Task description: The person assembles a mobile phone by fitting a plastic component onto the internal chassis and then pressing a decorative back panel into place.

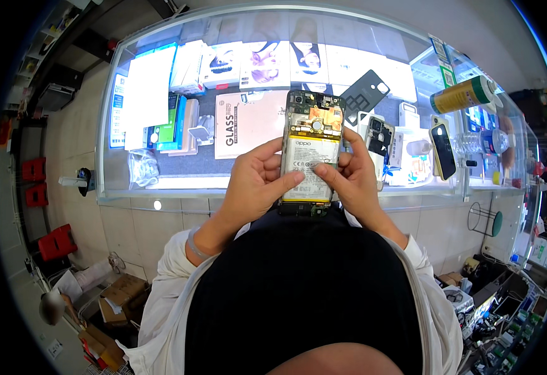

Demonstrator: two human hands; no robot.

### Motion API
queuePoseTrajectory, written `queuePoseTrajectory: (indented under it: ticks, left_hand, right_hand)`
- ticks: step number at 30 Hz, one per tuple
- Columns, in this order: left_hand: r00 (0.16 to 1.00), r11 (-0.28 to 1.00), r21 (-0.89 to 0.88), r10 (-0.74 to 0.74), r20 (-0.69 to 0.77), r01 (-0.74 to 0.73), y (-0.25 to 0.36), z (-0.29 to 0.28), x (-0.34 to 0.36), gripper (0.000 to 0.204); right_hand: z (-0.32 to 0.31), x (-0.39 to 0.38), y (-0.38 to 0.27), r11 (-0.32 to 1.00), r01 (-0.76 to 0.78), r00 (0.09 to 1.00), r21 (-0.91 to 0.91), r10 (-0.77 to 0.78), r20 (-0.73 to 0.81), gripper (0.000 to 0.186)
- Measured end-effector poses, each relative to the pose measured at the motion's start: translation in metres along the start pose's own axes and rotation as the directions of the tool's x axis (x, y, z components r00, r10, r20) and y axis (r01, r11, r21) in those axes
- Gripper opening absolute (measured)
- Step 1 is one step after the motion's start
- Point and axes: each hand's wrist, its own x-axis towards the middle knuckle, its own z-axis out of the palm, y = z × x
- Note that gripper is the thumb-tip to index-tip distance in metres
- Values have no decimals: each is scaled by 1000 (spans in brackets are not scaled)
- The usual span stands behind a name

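Between my two hands is an opened smartphone, held upright with its back toward me. Its back cover is off, so the silver battery, the circuit board and a copper-coloured patch near the top show. My left hand grips the left edge, thumb lying on the battery. My right hand grips the right edge, its thumb also pressed on the battery. Just beyond the phone, a dark phone back cover lies on the glass counter. Right of my right hand lies another phone part with a camera block.
The lit glass display counter holds several boxes, among them a pink flat box. To the right are a phone in a pale case, a yellow can and a clear plastic bottle. A green-topped stool stands at right.
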Motion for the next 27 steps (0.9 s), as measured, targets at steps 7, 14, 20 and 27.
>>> queuePoseTrajectory:
  ticks: [7,14,20,27]
  left_hand:
    - [994,997,21,77,75,-79,-2,3,3,47]
    - [985,995,-86,-37,167,52,-15,-2,6,35]
    - [988,998,14,64,138,-66,-18,2,7,34]
    - [983,993,62,90,162,-101,-19,-3,7,38]
  right_hand:
    - [-5,-2,-4,999,-26,999,43,25,31,60]
    - [-3,-1,0,991,-7,1000,135,9,-20,63]
    - [-4,-2,-5,999,42,999,0,-42,-12,64]
    - [-5,-4,-5,996,83,996,33,-83,17,65]
